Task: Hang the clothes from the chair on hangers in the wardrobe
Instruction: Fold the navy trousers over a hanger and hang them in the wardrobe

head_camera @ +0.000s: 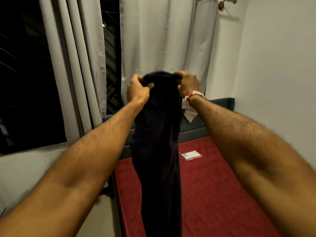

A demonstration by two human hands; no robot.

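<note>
Head view: A person holds a dark garment up at arm's length above the bed.
Risk: The hold is only on the bunched top edge. If either hand loosens while shifting along it, the cloth would likely slip and drop in a heap onto the bed. No hanger or wardrobe shows here.
Garment: Near-black, soft and limp, it hangs in one long narrow fall over the bed's left side, gathered into a wad at the top. Its type cannot be told.
Left hand: Above the bed's head end, fingers curled tight, pinching the garment's top left corner.
Right hand: Level with the left, fingers clenched round the top right corner; a bead bracelet sits at the wrist.
On the bed: A small clear packet lies just right of the hanging cloth.
</note>
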